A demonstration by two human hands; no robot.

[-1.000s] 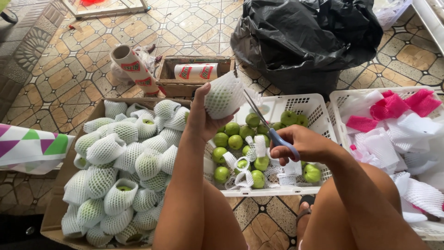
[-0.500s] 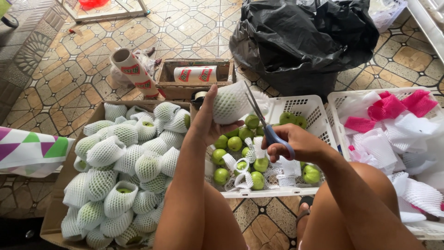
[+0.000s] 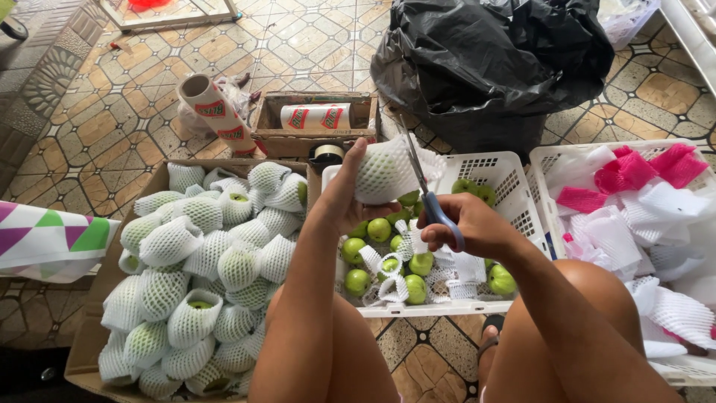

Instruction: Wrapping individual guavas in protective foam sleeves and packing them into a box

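My left hand (image 3: 343,195) holds up a green fruit wrapped in a white foam net (image 3: 382,172) over the middle white crate (image 3: 514,175). My right hand (image 3: 466,224) grips blue-handled scissors (image 3: 426,195), whose blades point up beside the net's right end. Below them the crate holds loose green fruits (image 3: 379,229) and cut foam scraps (image 3: 388,287). To the left, a cardboard box (image 3: 160,179) is packed with several net-wrapped fruits (image 3: 195,269).
A second white crate (image 3: 563,160) at the right holds white and pink foam sheets (image 3: 634,194). A black plastic bag (image 3: 485,60) lies behind. A small wooden box with a label roll (image 3: 313,117), a tape roll (image 3: 327,153) and another roll (image 3: 212,108) sit on the tiled floor.
My left hand has turned the wrapped fruit and shifted it right, towards the scissors. My right hand has raised the scissors closer to the net's end.
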